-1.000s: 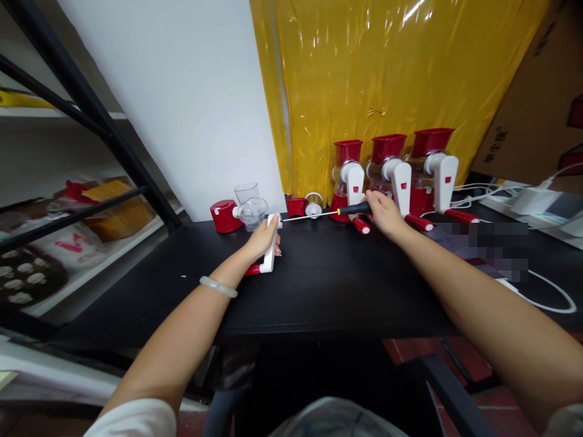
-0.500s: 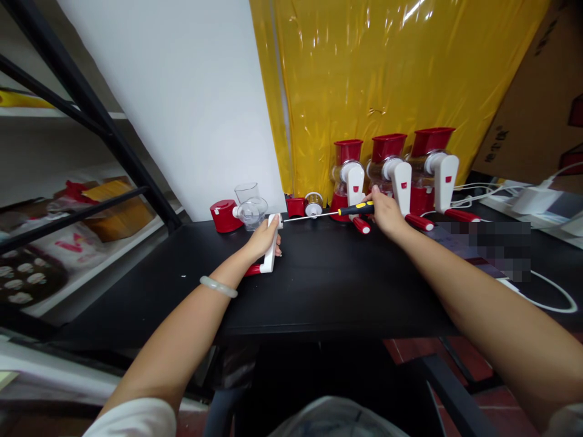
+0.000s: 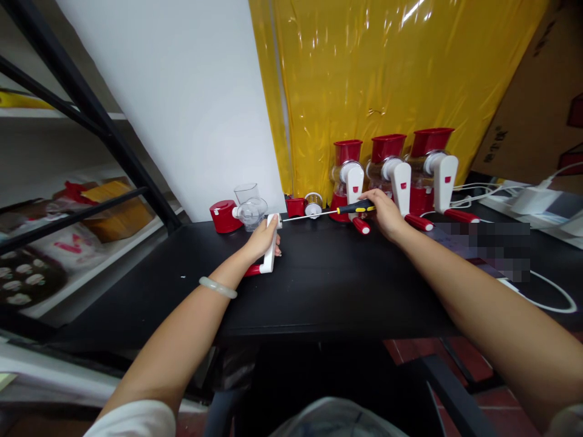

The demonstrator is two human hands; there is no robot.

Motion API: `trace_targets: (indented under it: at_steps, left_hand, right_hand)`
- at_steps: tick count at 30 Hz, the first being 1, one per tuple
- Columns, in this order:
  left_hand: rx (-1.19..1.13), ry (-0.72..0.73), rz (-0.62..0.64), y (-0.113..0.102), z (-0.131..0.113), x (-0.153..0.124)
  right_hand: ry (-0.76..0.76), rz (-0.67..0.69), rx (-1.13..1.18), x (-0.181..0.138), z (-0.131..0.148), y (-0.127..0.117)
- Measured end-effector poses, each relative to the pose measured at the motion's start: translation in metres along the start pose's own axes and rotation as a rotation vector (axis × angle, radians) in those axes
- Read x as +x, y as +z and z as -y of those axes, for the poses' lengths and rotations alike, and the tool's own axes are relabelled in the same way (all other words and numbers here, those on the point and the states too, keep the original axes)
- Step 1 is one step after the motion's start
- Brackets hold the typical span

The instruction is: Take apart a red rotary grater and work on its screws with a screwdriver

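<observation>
My left hand (image 3: 263,238) is closed around a white crank handle (image 3: 268,261) with a red grip, held just over the black table. In my right hand (image 3: 384,212) is a screwdriver (image 3: 355,208) with a black and yellow handle; its long shaft points left. The tip meets the white round end at the top of the crank handle, though the exact contact is too small to make out. Behind my left hand stand a red base (image 3: 226,216) and a clear plastic hopper body (image 3: 250,208). A metal grater drum (image 3: 314,204) lies beside a red part (image 3: 296,207).
Three assembled red and white rotary graters (image 3: 348,176) stand at the back right, their cranks facing me. White cables (image 3: 553,294) and a power strip (image 3: 531,203) lie at the right. A black metal rack (image 3: 98,115) with shelves rises on the left.
My right hand's fingers have shifted forward along the screwdriver handle and opened out a little. The left hand and crank handle have stayed in place.
</observation>
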State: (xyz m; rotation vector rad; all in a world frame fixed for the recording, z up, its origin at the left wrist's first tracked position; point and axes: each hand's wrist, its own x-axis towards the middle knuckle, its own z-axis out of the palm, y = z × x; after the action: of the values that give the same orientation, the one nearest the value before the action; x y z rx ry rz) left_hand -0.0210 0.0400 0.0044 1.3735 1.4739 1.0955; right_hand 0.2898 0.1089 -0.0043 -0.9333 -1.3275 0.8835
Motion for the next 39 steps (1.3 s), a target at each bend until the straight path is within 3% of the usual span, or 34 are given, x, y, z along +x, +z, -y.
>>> trace_targets:
  at_steps: [5, 9, 21, 30, 39]
  left_hand:
    - [0.003, -0.021, -0.005, 0.000, -0.002, -0.001]
    - [0.003, -0.016, -0.010, -0.001, -0.002, 0.000]
    - [-0.007, -0.007, -0.019, 0.000, -0.002, -0.001]
    - [-0.001, -0.008, -0.014, 0.000, -0.004, -0.001]
    - [-0.007, -0.004, -0.009, -0.001, -0.002, -0.002]
  right_hand:
    - [-0.046, -0.017, -0.270, -0.002, 0.003, -0.006]
    - [-0.036, 0.005, -0.317, 0.000, -0.001, -0.009]
    - [0.070, 0.017, 0.065, 0.000, 0.001, 0.001]
    - [-0.021, 0.017, -0.392, -0.002, 0.001, -0.008]
    - [0.065, 0.025, 0.014, -0.001, -0.001, 0.000]
